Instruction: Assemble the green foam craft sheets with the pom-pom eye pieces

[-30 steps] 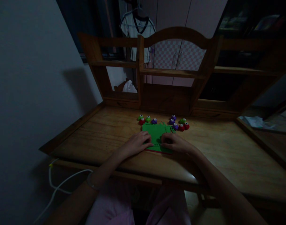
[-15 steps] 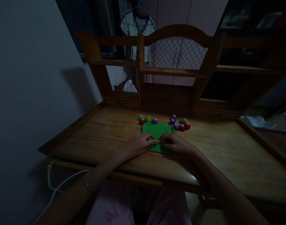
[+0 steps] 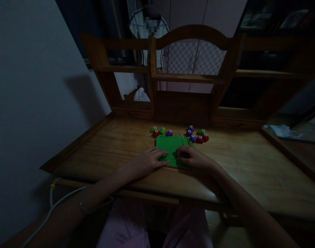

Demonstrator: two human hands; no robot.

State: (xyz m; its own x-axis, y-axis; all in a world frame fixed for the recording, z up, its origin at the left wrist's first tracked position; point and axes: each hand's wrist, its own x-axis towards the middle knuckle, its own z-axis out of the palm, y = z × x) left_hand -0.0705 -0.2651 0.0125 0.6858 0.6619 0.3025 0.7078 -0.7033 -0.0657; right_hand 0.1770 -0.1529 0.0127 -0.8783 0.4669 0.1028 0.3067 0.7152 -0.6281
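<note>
A green foam-like mat [image 3: 170, 143] lies on the wooden desk, its far edge jagged with small green bits and a red layer showing under its near edge. My left hand [image 3: 152, 159] rests at the mat's left side, fingers stretched out and holding nothing. Over the right part of the mat, my right hand [image 3: 191, 156] has its fingers curled in towards the thumb; whatever is between them is hidden. Just beyond the mat sit small toy pieces with eye-like tops: purple [image 3: 169, 133], green [image 3: 162, 131] and red [image 3: 155, 133] ones, with several more to the right.
The wooden desk [image 3: 116, 144] has a shelf unit [image 3: 188, 79] along its back and a wall on the left. A pale plastic packet [image 3: 280, 131] lies at the far right. A white cable [image 3: 61, 202] hangs by the desk's front left edge.
My left hand has drawn back to the left, away from my right hand, and its fingers have left the middle of the mat. My right hand stays nearly in place.
</note>
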